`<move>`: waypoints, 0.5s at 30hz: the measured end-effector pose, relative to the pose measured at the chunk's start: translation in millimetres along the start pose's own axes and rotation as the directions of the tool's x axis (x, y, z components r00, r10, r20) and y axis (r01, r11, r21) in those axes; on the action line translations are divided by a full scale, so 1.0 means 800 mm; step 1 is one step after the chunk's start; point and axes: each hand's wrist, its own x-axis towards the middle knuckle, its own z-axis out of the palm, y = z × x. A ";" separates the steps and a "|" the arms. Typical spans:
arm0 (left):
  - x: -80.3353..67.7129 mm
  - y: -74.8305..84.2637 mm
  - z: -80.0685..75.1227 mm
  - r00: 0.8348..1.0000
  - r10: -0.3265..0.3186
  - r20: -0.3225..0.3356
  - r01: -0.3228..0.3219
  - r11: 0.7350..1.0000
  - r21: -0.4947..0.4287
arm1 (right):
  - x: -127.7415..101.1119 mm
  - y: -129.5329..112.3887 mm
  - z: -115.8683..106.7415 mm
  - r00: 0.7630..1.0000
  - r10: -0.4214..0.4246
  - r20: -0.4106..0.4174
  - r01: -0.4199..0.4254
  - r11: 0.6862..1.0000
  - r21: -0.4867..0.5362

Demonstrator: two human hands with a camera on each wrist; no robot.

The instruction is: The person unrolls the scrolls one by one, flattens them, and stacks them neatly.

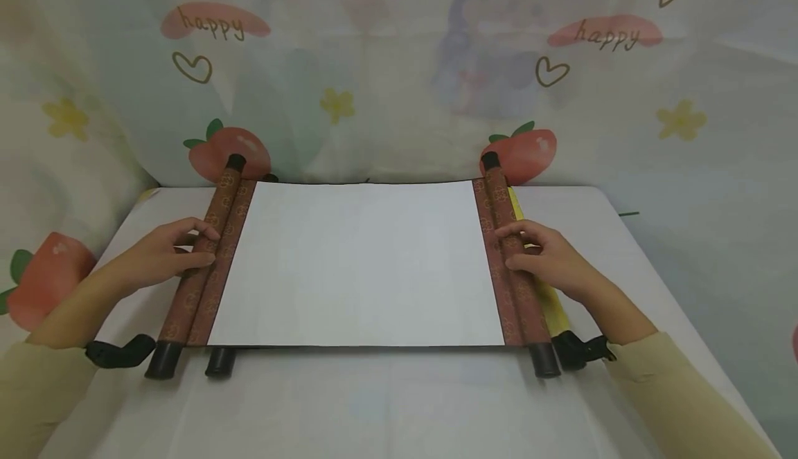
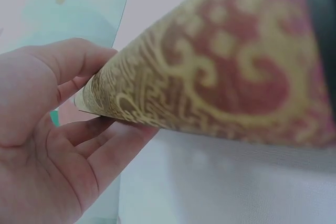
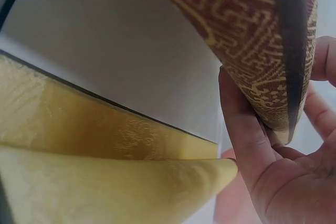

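A blank scroll point(image 1: 368, 265) lies partly unrolled, its white sheet bordered by red-brown brocade. At the left end is a brocade roller point(image 1: 196, 282) with black knobs, held by my left hand point(image 1: 162, 255). In the left wrist view, thumb and fingers of the left hand point(image 2: 58, 124) lie on either side of the gold-patterned brocade. My right hand point(image 1: 551, 258) grips the right brocade roller point(image 1: 519, 286). The right wrist view shows the right hand point(image 3: 294, 182) around that roller's far part. Beneath the scroll, yellow patterned backing point(image 3: 126, 182) appears, partly rolled.
Another black knob point(image 1: 220, 363) pokes out below the scroll's lower left edge. The scroll sits on a white table point(image 1: 374, 410). Behind stands a cloth backdrop point(image 1: 399, 64) printed with strawberries, flowers and hearts. Black wrist mounts point(image 1: 121, 352) extend near both forearms.
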 end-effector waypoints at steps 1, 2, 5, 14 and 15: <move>0.001 -0.001 0.000 1.000 -0.001 0.004 0.001 1.000 0.003 | 0.003 0.001 0.001 1.000 0.001 0.001 -0.001 1.000 -0.005; 0.003 -0.002 0.000 1.000 -0.002 0.008 0.002 1.000 0.007 | 0.005 0.002 0.001 1.000 0.003 0.006 -0.003 1.000 -0.005; 0.006 -0.005 0.001 1.000 -0.017 0.022 0.017 1.000 0.006 | 0.013 0.006 0.004 1.000 0.009 0.025 -0.009 1.000 0.002; 0.008 -0.011 0.003 0.997 -0.054 0.054 0.056 0.998 -0.037 | 0.028 0.019 0.010 0.999 0.020 0.047 -0.017 0.999 -0.050; 0.008 -0.012 0.003 0.997 -0.057 0.057 0.059 0.997 -0.038 | 0.029 0.020 0.011 0.999 0.022 0.049 -0.019 0.998 -0.056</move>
